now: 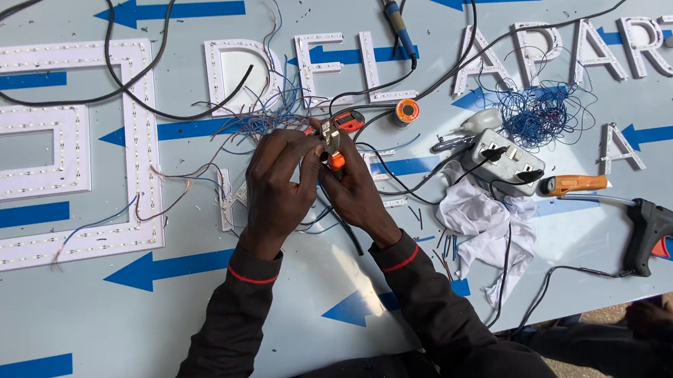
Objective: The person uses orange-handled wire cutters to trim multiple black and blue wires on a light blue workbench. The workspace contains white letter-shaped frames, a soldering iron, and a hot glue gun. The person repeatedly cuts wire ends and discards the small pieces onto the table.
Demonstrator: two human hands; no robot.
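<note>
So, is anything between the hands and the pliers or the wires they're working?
Nothing visible. The right hand already grips the orange-handled pliers, and the left hand is closed beside them, at the thin wires. Both hands meet at the tool over the sheet; loose cables lie around, not between.
</note>
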